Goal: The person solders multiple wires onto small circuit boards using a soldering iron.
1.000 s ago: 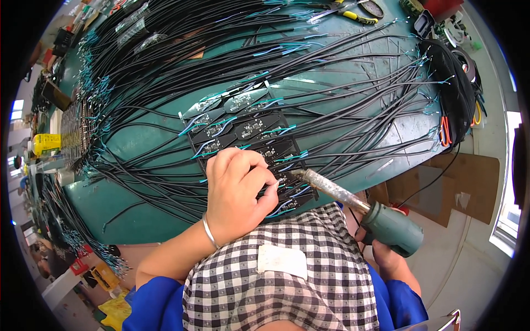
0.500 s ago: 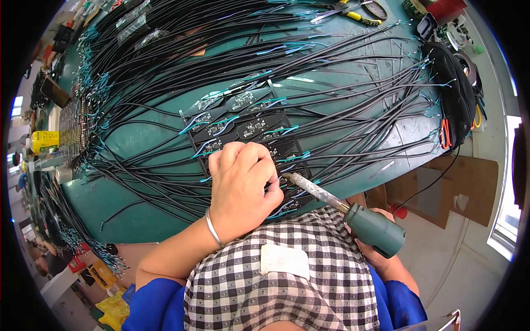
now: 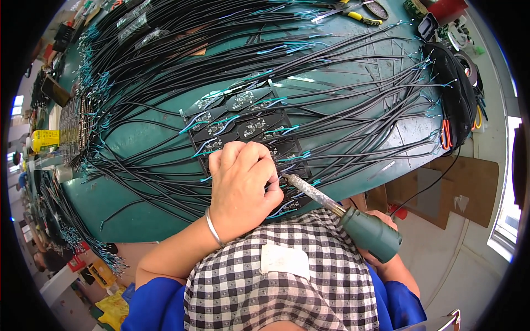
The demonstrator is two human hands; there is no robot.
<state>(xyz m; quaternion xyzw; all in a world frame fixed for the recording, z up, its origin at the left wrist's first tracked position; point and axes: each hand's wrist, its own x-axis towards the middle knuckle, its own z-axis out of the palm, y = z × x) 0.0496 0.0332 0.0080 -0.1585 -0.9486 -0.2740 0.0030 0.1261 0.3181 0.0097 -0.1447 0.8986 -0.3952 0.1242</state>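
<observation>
My left hand [image 3: 243, 182] is closed with its fingertips bent down over the black circuit boards [image 3: 251, 128]. What it pinches is hidden beneath it. My right hand [image 3: 385, 217], mostly covered by the handle, grips a soldering iron [image 3: 370, 234] with a dark green handle and a whitish, worn barrel. The iron slants up to the left, and its tip is over the boards, close beside my left thumb and index finger. Whether the tip touches a joint cannot be made out. Black cables [image 3: 353, 121] with blue and green wire ends run out from both sides of the boards.
Bundled black cables [image 3: 182, 60] cover the far left of the green table [image 3: 138, 220]. Yellow-handled pliers [image 3: 361, 18] lie at the far edge. A black pouch [image 3: 452, 94] sits at the right, above a cardboard box [image 3: 464, 190]. A yellow bottle [image 3: 45, 141] stands at the left.
The soldering iron has shifted slightly left, its tip closer to my left fingers. My left hand stays in place.
</observation>
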